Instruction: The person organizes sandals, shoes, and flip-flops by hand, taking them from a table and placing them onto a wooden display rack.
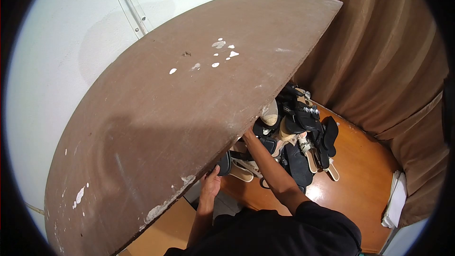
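Note:
My left hand is closed on a black shoe just below the edge of the brown board, its thumb against the sole. Part of that shoe is hidden by the board. My right hand reaches under the board's edge, next to the pile; its fingers are out of sight. Black and beige sandals lie heaped on the orange-brown wooden surface to the right of my right arm. A pale sandal lies between my two arms.
A large brown board with chipped white spots slants across the view, covering part of the pile. Brown curtains hang at the right. White papers stand at the wooden surface's right edge. A white wall is behind.

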The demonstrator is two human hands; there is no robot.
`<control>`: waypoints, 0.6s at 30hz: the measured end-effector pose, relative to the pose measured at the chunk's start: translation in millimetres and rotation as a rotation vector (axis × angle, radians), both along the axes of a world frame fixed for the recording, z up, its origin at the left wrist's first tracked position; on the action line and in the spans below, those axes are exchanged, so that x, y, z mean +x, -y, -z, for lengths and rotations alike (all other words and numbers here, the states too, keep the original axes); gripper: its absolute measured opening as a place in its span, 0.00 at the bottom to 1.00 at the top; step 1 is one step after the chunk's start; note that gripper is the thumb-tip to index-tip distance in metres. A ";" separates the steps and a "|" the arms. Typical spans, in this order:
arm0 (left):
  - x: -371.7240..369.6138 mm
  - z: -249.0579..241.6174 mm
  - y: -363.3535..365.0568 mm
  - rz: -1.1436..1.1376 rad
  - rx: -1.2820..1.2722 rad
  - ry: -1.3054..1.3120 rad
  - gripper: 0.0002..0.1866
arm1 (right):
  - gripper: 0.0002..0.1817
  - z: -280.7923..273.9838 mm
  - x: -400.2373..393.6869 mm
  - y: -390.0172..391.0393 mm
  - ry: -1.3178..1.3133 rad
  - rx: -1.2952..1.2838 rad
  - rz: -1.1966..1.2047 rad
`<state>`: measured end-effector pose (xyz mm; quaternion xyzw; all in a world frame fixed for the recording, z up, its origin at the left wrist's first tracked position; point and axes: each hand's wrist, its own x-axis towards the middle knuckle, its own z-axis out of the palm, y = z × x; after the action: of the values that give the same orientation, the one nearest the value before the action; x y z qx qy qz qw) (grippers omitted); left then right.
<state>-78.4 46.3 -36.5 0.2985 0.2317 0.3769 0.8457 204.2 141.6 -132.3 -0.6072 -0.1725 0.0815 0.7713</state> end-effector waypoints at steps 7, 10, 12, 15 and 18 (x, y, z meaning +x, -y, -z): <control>2.4 1.2 1.6 -0.065 -0.016 -0.003 0.24 | 0.13 -124.4 -28.3 78.0 0.082 -0.053 0.133; 5.8 -4.8 -1.2 -0.033 0.052 -0.011 0.28 | 0.14 -143.1 -34.5 110.7 0.076 -0.143 0.075; 10.5 -14.3 0.0 -0.017 0.064 0.019 0.30 | 0.23 -174.4 -50.1 140.2 0.185 -0.151 0.093; 14.3 -21.9 3.9 0.007 0.079 0.043 0.35 | 0.25 -203.4 -64.3 183.4 0.158 -0.213 0.059; 15.4 -27.0 7.7 0.034 0.071 0.036 0.39 | 0.27 -204.2 -73.7 211.9 0.389 -0.340 0.208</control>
<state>-63.0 38.6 -9.5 0.3255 0.1978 0.3757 0.8449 130.5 -70.3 71.9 -0.7467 -0.2379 -0.0887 0.6148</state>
